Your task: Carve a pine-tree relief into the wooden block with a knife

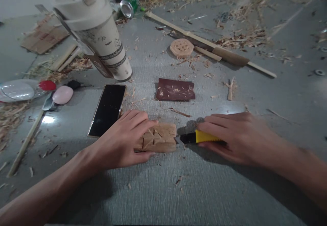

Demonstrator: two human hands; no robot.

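My left hand [130, 139] is closed over the left part of a flat block of carved wood [165, 137], fingers along its far side and thumb along its near edge. Dark cut lines mark the wood's top face. Opposite it, my right hand [227, 135] grips a yellow and black utility knife [204, 136]. The knife's blade points left and meets or nearly meets the block's right end; I cannot tell if it touches. A black phone [107, 106] lies just beyond my left wrist. Past the block rests a dark red-brown sheet [175, 89] with shavings on it.
A tall white tumbler [102, 38] stands at the back left. Behind are a green can [129, 4], a round piece with holes [182, 47] and a long wooden stick [184, 31]. A plastic bottle [20, 90] lies at the left. Wood shavings [240, 38] are scattered about.
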